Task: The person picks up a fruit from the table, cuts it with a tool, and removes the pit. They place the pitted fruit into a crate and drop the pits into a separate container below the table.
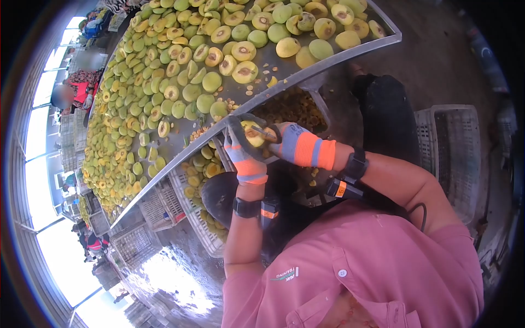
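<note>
My left hand point(244, 151), in a grey and orange work glove, closes round a halved yellow-green fruit point(250, 136) that looks like a peach. The cut face is turned up towards my right hand point(299, 144), gloved the same way. That hand grips a small pitting knife point(269, 133) with a brownish handle; its metal end meets the middle of the fruit, and its exact shape is partly hidden. Both hands are just off the near edge of a metal table point(257, 102), which bears many halved fruits point(211, 82), several with brown pits or hollows showing.
Below the table edge, a container point(295, 112) holds brownish pits and scraps. A white crate point(210, 232) of fruit halves stands by my left knee. Stacked crates point(454, 158) are at the right, others point(134, 246) at the left. Another person point(82, 90) sits across the table.
</note>
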{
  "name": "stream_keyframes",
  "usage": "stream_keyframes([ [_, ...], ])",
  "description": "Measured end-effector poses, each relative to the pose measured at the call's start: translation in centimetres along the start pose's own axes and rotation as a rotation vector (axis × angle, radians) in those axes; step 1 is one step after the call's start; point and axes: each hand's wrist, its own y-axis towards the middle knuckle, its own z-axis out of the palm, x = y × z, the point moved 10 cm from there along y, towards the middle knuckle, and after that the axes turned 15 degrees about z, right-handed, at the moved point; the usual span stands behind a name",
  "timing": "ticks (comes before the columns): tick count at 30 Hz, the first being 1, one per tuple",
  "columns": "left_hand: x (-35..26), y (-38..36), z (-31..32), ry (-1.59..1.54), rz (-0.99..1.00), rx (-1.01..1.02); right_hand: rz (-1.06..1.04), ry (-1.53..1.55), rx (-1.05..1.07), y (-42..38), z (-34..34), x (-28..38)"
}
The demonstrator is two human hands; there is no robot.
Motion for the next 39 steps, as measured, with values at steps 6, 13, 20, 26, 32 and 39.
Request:
stream_keyframes([
  [6,-0.6,-0.2,0.5,0.198,0.175,0.105,0.12,0.17,0.074,1.1,1.8,-2.4],
  [13,-4.4,-0.2,2.1,0.503,0.577,0.397,0.235,0.385,0.609,-0.7,2.8,-2.3],
  [20,-5.7,-2.2,4.1,0.696,0.749,0.594,0.775,1.032,1.231,-4.4,6.5,-4.6],
  [26,-1.5,-1.6,2.4,0.251,0.177,0.468,-0.119,0.136,0.643,-3.2,1.7,-0.3],
  [32,-4.0,-2.3,4.7,0.296,0.28,0.719,0.306,0.607,1.079,-6.5,4.1,-0.7],
  [39,-2.9,-2.1,3.2,0.109,0.149,0.422,0.352,0.871,1.113,-6.3,5.6,-1.8],
])
